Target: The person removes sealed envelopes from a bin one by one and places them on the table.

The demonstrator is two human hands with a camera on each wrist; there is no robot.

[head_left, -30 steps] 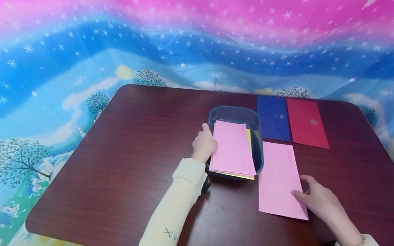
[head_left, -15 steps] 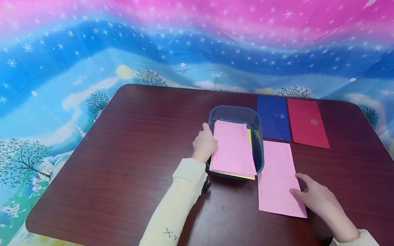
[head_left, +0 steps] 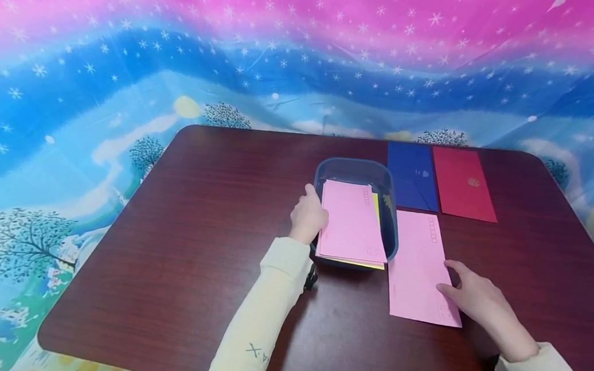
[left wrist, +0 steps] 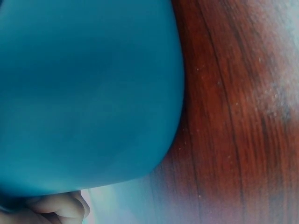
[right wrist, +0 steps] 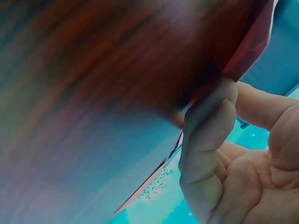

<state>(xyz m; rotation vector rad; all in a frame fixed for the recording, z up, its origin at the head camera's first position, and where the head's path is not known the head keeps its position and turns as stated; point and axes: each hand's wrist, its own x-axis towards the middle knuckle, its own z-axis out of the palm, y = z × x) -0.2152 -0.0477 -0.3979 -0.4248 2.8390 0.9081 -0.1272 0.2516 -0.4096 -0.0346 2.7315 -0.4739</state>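
Observation:
In the head view, my left hand (head_left: pixel 309 216) holds the left side of a dark translucent plastic bin (head_left: pixel 393 238). A stack topped by a pink envelope (head_left: pixel 351 224) lies in the bin, with a yellow edge (head_left: pixel 376 205) showing under it. My right hand (head_left: pixel 483 296) pinches the right edge of another pink envelope (head_left: pixel 417 268), thumb on top, just right of the bin. The right wrist view shows this envelope (right wrist: pixel 252 46) between thumb and fingers. In the left wrist view, the bin wall (left wrist: pixel 93 93) looks blue and curled fingers (left wrist: pixel 60 205) show below it.
A blue envelope (head_left: pixel 411 176) and a red envelope (head_left: pixel 464 186) lie side by side behind the held one, near the far edge of the brown wooden table (head_left: pixel 195 230). A printed curtain (head_left: pixel 285 64) hangs behind the table.
My right hand and the pink envelope it pinches have shifted slightly left, toward the bin. The left hand and the bin stay where they were.

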